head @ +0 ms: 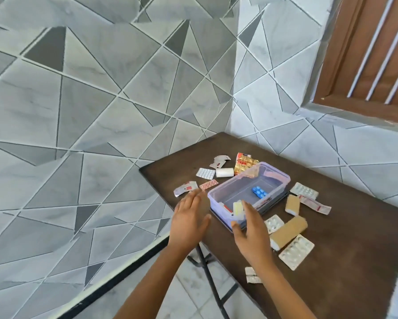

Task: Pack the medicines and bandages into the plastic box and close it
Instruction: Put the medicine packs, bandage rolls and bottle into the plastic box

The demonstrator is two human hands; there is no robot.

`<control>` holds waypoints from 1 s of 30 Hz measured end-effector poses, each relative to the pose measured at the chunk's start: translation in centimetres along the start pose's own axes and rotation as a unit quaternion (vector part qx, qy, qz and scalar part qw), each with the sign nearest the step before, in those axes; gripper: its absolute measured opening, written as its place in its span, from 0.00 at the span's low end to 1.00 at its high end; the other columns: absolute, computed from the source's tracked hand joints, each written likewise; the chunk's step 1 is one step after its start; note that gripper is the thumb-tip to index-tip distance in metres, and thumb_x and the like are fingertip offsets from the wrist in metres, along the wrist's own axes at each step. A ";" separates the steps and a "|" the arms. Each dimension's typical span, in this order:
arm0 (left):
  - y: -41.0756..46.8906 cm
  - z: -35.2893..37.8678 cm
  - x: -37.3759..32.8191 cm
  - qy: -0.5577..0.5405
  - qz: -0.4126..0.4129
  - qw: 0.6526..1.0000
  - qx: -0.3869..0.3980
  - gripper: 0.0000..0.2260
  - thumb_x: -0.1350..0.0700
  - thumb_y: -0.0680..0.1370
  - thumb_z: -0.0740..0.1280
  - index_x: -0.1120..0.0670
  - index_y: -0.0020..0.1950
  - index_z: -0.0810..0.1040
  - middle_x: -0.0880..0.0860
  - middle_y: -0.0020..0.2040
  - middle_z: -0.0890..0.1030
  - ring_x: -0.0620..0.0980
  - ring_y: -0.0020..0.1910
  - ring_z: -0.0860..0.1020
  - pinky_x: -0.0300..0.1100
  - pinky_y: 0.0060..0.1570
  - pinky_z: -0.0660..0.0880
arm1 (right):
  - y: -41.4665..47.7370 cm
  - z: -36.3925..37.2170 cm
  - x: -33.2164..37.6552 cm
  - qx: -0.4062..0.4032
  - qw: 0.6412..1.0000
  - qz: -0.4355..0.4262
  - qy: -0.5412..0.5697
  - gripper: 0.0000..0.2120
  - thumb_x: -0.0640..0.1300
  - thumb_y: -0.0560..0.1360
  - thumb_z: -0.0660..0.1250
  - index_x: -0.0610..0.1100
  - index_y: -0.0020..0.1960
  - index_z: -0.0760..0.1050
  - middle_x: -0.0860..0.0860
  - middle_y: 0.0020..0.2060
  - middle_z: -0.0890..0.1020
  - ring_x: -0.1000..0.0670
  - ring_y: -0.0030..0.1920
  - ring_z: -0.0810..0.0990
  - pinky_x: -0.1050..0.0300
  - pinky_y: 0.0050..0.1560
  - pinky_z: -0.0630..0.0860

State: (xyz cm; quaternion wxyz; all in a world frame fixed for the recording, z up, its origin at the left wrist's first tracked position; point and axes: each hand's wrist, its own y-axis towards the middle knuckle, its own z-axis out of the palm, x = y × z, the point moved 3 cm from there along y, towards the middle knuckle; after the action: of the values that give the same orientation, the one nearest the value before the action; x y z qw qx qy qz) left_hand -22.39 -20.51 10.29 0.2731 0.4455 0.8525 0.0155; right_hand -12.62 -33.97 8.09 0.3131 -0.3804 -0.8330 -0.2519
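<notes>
The clear plastic box (248, 192) stands open on the dark brown worktop (331, 261), resting on what looks like its own dark-edged lid. Inside it lies a blue blister strip (259, 192) on the floor of the box, and at the near end a red-and-white sachet (225, 207) leans against the wall beside a pale yellow-green strip (237, 208) propped at the near rim. The left hand (190, 221) hovers just left of the box, flat, fingers spread, holding nothing. The right hand (251, 229) is at the near corner of the box, fingers open and loose, close to the yellow-green strip; whether it touches the strip cannot be told. Scattered round the box are more medicines: a white bandage roll (224, 172) and a white pill strip (205, 173) behind and to the left, a gold-and-red foil pack (245, 164) touching the far wall, torn silver sachets (185, 188) on the left, a silver blister strip (304, 191) on the right. Nearer the camera lie two tan bandage rolls (288, 231) and a large silver blister pack (296, 251). The worktop stands in a corner of grey, geometrically patterned tiled walls (101, 100), with a brown window frame (366, 54) at upper right and folding metal legs (209, 272) over a pale tiled floor.
</notes>
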 end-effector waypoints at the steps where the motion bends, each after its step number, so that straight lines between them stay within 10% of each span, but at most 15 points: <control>1: 1.0 0.2 0.8 0.000 0.002 1.000 0.003 0.28 0.51 0.73 0.67 0.53 0.72 0.66 0.51 0.73 0.68 0.51 0.72 0.67 0.47 0.71 0.65 | 0.9 0.5 0.3 -0.001 1.000 0.005 0.001 0.28 0.44 0.74 0.66 0.43 0.71 0.61 0.45 0.71 0.67 0.45 0.71 0.66 0.49 0.68 0.68; 16: 16.7 3.9 11.4 -0.018 0.030 0.994 0.108 0.23 0.47 0.77 0.62 0.47 0.72 0.65 0.47 0.76 0.62 0.49 0.74 0.63 0.47 0.74 0.58 | 13.5 8.7 3.9 -0.002 0.993 0.115 -0.023 0.25 0.49 0.76 0.62 0.50 0.72 0.58 0.50 0.73 0.63 0.49 0.73 0.62 0.54 0.72 0.61; 30: 24.9 10.0 19.0 0.005 0.051 0.911 0.409 0.27 0.48 0.72 0.69 0.49 0.69 0.66 0.51 0.67 0.75 0.52 0.63 0.75 0.45 0.61 0.73 | 23.7 18.2 2.1 0.050 0.939 0.325 -0.098 0.20 0.42 0.75 0.64 0.40 0.65 0.66 0.41 0.65 0.73 0.43 0.63 0.74 0.54 0.62 0.72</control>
State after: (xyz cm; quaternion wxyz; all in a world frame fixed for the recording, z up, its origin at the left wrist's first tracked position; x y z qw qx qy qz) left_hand -7.47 6.90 -0.05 0.0617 0.5611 0.7615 -0.3185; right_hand -0.94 -7.17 1.63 0.3133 -0.6373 -0.7018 -0.0564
